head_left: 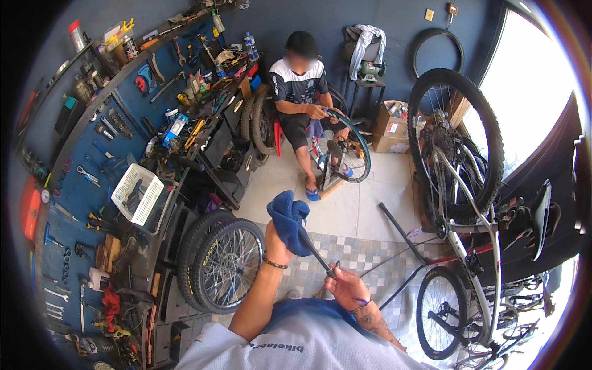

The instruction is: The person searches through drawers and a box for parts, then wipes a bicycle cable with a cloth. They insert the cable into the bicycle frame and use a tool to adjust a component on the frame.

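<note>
A blue cloth (pixel 287 221) is bunched in my left hand (pixel 277 248), which is raised in front of my chest. The cloth covers the upper end of a dark slender rod (pixel 316 251). Its lower end runs down to my right hand (pixel 346 288), where the fingers are closed on it. What kind of part the rod is, I cannot make out. Below the cloth, to the left, two bicycle wheels (pixel 229 266) with black tyres lean side by side against the bench.
A co-worker (pixel 300 92) sits ahead, holding a wheel rim (pixel 364 145). An upturned bicycle (pixel 459 246) stands on the right beside dark stand tubes (pixel 401 229). Tools crowd the left bench and wall, around a white basket (pixel 137 192). A cardboard box (pixel 391 128) sits farther back.
</note>
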### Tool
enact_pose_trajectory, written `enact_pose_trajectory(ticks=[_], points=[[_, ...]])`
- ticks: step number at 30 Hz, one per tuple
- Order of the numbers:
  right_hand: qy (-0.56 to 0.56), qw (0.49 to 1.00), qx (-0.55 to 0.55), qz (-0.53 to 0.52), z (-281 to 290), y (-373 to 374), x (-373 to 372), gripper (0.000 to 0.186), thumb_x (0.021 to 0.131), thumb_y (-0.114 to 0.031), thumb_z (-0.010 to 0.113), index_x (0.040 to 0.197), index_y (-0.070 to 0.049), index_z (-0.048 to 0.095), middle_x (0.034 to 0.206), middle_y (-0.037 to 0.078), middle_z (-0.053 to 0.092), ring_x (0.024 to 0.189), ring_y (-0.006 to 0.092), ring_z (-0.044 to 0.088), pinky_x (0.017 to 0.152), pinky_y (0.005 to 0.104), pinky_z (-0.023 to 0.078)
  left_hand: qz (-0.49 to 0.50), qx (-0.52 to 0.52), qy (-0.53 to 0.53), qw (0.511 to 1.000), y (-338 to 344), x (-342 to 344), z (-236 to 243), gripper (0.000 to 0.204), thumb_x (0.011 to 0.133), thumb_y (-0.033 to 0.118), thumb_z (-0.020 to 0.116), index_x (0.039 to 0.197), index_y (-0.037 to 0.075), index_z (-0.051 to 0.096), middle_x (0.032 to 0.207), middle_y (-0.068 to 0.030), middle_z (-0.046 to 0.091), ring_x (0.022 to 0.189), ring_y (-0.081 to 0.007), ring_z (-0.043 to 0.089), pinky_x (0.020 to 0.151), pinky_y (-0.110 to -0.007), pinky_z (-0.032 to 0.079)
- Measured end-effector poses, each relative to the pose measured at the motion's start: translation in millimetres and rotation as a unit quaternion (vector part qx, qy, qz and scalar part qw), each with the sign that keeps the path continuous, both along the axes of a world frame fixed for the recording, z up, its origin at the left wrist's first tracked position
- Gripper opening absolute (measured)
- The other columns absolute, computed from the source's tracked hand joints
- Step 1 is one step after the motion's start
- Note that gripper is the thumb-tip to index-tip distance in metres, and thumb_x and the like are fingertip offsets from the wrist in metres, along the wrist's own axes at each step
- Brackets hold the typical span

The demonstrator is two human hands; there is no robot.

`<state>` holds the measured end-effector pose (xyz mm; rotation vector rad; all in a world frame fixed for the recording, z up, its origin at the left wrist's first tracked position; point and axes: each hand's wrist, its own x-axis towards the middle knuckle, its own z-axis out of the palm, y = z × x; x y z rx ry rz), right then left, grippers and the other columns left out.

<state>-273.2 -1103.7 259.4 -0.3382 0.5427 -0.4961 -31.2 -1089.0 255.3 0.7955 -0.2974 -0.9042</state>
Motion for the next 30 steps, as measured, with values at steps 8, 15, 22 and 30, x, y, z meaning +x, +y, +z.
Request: enact_pose_trajectory(ticks=[8, 15, 22, 30], points=[[0.183, 0.92, -0.345, -0.031, 15, 7, 2, 0.053, 0.097, -0.018, 0.073, 0.14, 0.003, 0.048, 0.113, 0.013, 0.066, 0.107, 0.0232, 0.067, 0.082, 0.0361, 0.059, 0.048, 0.047, 0.063, 0.996, 7, 7, -12, 0.019, 0.098, 0.014, 0.065, 0.11, 0.0, 0.07, 0.095, -0.0064, 0.073, 0.082, -0.0161, 0.07, 0.074, -0.031, 0.057], [0.066, 0.985, -0.092, 0.129, 14, -7, -4, 0.04, 0.102, -0.034, 0.066, 0.121, 0.001, 0.061, 0.097, 0.013, 0.071, 0.084, 0.0198, 0.072, 0.072, 0.0312, 0.06, 0.003, 0.018, 0.003, 1.0, 5, -1, 3, 0.02, 0.093, 0.006, 0.069, 0.11, -0.002, 0.069, 0.097, -0.0086, 0.074, 0.08, -0.0174, 0.07, 0.072, -0.03, 0.057], [0.369, 0.77, -0.521, -0.011, -8, 3, 5, 0.044, 0.097, -0.036, 0.074, 0.119, 0.001, 0.065, 0.107, 0.014, 0.071, 0.091, 0.0241, 0.071, 0.07, 0.0291, 0.058, 0.031, 0.027, 0.049, 0.998, 6, 1, -4, 0.018, 0.091, 0.002, 0.067, 0.108, -0.002, 0.07, 0.097, -0.01, 0.074, 0.078, -0.0168, 0.069, 0.07, -0.028, 0.055], [-0.023, 0.994, -0.001, 0.108, -38, -8, -12, 0.057, 0.101, -0.052, 0.062, 0.123, 0.001, 0.061, 0.11, 0.011, 0.072, 0.093, 0.0224, 0.071, 0.072, 0.0342, 0.058, 0.017, 0.015, 0.021, 1.0, 3, -5, -2, 0.018, 0.09, 0.004, 0.068, 0.106, -0.002, 0.07, 0.095, -0.0102, 0.075, 0.077, -0.0168, 0.068, 0.069, -0.029, 0.055]])
